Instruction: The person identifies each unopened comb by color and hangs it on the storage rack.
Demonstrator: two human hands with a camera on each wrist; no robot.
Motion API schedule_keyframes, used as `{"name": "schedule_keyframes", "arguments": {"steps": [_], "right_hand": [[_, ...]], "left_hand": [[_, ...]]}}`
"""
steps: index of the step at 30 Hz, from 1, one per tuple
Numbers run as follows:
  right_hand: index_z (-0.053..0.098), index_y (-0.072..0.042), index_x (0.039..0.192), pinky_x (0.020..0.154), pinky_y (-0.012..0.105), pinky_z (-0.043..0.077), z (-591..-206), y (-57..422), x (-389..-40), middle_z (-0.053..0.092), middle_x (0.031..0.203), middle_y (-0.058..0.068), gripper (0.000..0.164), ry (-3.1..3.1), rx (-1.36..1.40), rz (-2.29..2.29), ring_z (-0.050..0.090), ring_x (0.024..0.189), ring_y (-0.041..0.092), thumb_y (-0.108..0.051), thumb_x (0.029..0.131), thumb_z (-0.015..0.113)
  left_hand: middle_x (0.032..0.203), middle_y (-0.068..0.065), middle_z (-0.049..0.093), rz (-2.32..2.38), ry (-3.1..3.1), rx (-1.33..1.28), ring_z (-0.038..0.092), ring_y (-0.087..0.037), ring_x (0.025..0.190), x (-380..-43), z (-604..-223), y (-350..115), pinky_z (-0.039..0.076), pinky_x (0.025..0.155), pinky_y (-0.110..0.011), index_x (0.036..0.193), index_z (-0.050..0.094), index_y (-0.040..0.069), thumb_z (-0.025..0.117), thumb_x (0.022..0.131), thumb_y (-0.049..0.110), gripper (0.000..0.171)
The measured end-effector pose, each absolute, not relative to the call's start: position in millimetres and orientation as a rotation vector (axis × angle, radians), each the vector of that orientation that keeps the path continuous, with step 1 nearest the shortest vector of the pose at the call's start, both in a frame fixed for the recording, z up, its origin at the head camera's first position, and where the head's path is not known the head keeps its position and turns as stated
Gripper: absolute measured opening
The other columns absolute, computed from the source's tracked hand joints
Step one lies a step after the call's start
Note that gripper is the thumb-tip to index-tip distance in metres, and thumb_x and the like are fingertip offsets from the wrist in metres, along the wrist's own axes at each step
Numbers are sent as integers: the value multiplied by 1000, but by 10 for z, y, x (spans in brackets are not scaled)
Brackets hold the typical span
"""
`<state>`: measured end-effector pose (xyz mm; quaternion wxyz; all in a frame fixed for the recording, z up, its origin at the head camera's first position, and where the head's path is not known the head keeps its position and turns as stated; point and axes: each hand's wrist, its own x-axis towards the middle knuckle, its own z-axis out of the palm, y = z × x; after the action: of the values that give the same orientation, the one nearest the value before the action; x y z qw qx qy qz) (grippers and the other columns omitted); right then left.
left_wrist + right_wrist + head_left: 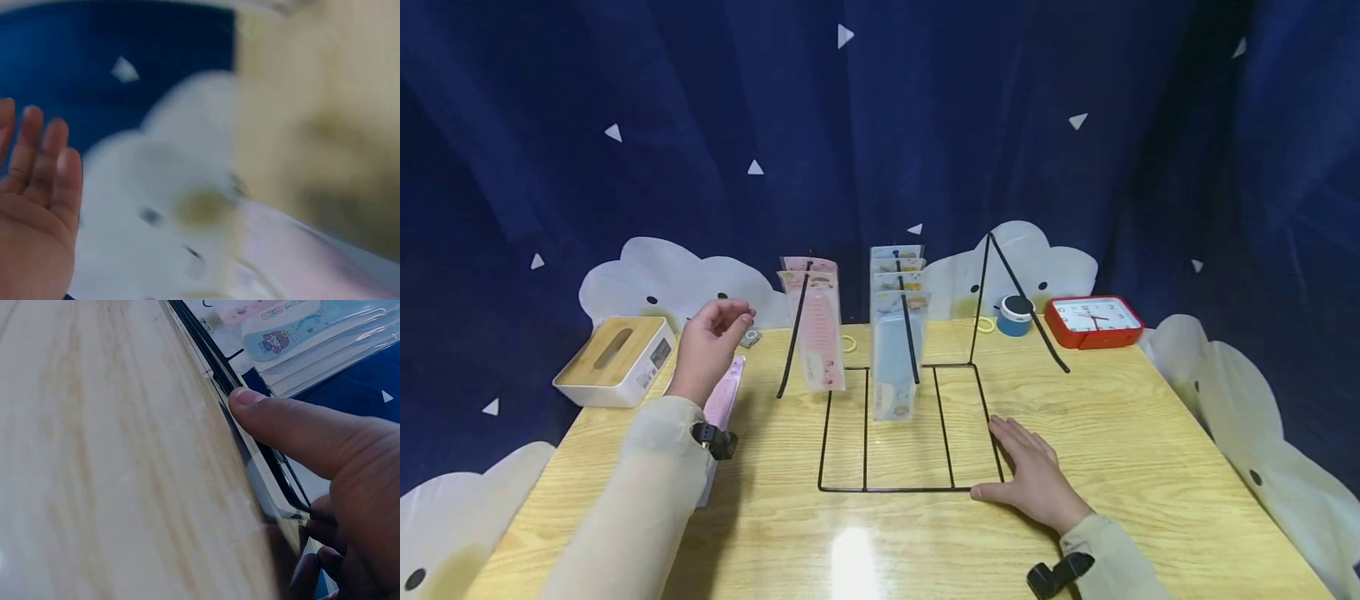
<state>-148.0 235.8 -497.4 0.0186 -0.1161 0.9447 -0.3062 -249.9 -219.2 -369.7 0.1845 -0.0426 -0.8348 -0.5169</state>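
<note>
Far left on counter point(790, 533): tissue box point(613, 358), white with wood-look lid. Just right of it, left grip point(711, 342), a bare hand, raised, fingers loosely bent, nothing held. Loose pink comb pack point(722, 396) lies on counter below and right of that grip, partly hidden by the wrist. Small grey item point(749, 337) just past the fingertips in head view; can't ID.

Center: black wire rack point(865, 429), base flat on counter. Left hook carries overlapping pink comb packs point(822, 333), right of left grip and apart from it. Middle hook carries blue comb packs point(893, 358), several deep, printed headers up. Yellow ring point(848, 342) on counter between the two stacks. Right hook bare.

Right: right grip point(1030, 475) at rack's near right corner, fingers spread along the side bar, thumb touching the front bar, not wrapped round it. Both hung stacks sit left of and beyond it. Behind: blue-and-white round container point(1015, 318) with black top, then red-framed clock point(1093, 322).
</note>
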Motion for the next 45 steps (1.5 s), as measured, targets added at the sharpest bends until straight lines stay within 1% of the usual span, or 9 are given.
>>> {"name": "schedule_keyframes", "arguments": {"steps": [6, 8, 11, 15, 27, 30, 33, 37, 45], "right_hand": [[35, -3, 155, 113, 62, 9, -4982, 2363, -1479, 35, 159, 18, 117, 2931, -357, -960, 24, 147, 41, -67, 68, 81], [35, -3, 155, 113, 62, 9, -4986, 2364, -1481, 35, 159, 17, 116, 2930, -363, -962, 24, 147, 41, -66, 69, 81], [35, -3, 155, 113, 62, 9, -4985, 2360, -1484, 35, 159, 18, 116, 2933, -371, -958, 23, 148, 40, -66, 69, 81], [36, -2, 154, 113, 62, 9, -4978, 2352, -1485, 35, 159, 18, 116, 2933, -369, -955, 23, 148, 41, -66, 69, 81], [35, -2, 154, 113, 62, 9, -4967, 2347, -1473, 35, 159, 19, 116, 2928, -375, -961, 23, 148, 41, -65, 69, 81], [35, -1, 154, 113, 62, 9, -4975, 2351, -1477, 35, 159, 19, 116, 2938, -383, -955, 24, 147, 41, -65, 69, 81], [35, -1, 154, 113, 63, 9, -4970, 2350, -1476, 35, 159, 19, 116, 2937, -389, -956, 24, 147, 41, -65, 70, 81], [35, -1, 154, 113, 63, 9, -4961, 2349, -1468, 35, 159, 19, 116, 2936, -390, -963, 24, 147, 41, -65, 69, 81], [35, -2, 155, 114, 61, 9, -4952, 2349, -1467, 35, 159, 19, 116, 2928, -368, -960, 23, 147, 42, -64, 69, 82]], "left_hand": [[136, -21, 56, -1445, -2548, 225, 53, -29, 125, -2588, -4246, -2532, 40, 107, -41, 134, 55, -1, 56, 102, 16, 37], [146, -25, 46, -1429, -2664, 299, 42, -40, 136, -2586, -4347, -2618, 34, 112, -51, 143, 45, -2, 54, 103, 20, 47], [152, -32, 35, -1330, -2883, 327, 34, -49, 139, -2593, -4444, -2703, 29, 113, -57, 150, 32, -6, 52, 102, 25, 61], [151, -39, 29, -1160, -3066, 265, 30, -54, 139, -2599, -4512, -2728, 25, 114, -60, 151, 23, -12, 54, 98, 26, 72], [148, -36, 38, -994, -3201, 211, 38, -52, 136, -2552, -4605, -2656, 31, 111, -59, 153, 26, -8, 74, 88, 13, 83], [142, -35, 45, -1038, -3215, 258, 46, -48, 128, -2504, -4591, -2641, 36, 107, -59, 149, 34, -6, 74, 88, 14, 76], [119, -26, 59, -1066, -3195, 305, 56, -37, 104, -2423, -4593, -2628, 47, 90, -49, 130, 53, -5, 72, 90, 16, 49], [93, -10, 59, -1133, -3103, 250, 53, -24, 83, -2298, -4524, -2568, 43, 69, -35, 107, 64, 3, 68, 94, 17, 20], [96, -10, 65, -1479, -2813, -98, 60, -22, 86, -1813, -3844, -2272, 54, 75, -37, 113, 64, 5, 61, 101, 20, 19]]}}
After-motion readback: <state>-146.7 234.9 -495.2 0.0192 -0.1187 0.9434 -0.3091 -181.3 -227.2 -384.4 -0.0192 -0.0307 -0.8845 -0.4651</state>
